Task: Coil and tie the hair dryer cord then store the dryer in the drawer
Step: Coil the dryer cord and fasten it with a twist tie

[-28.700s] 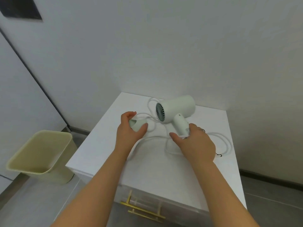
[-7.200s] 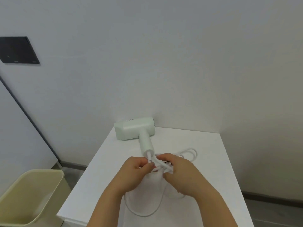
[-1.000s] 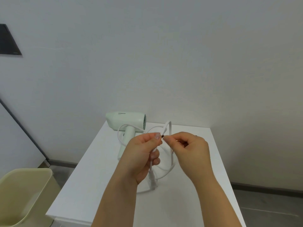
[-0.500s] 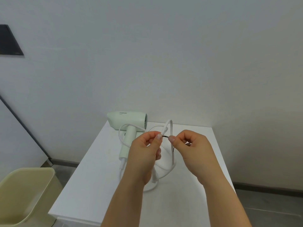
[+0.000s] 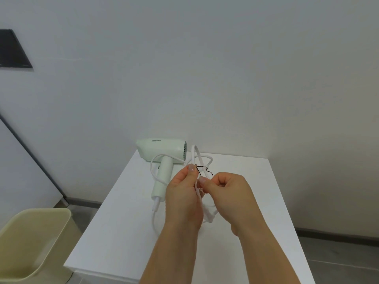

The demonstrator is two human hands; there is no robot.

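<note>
- The cord (image 5: 153, 220) is gathered into loops, and the bundle is gripped in the left hand (image 5: 182, 197) above the middle of the cabinet (image 5: 266, 201).
- A thin black tie (image 5: 205, 171) is pinched by the right hand (image 5: 229, 195); the tying is judged unfinished.
- The dryer (image 5: 162, 150) is laid at the far left corner; storing remains.
- The drawer is not shown, and the plug is hard to make out between the hands.

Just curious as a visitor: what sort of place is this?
Likely a home bedroom or bathroom corner: a hair dryer lies on a white cabinet, a waste bin beside it.
</note>
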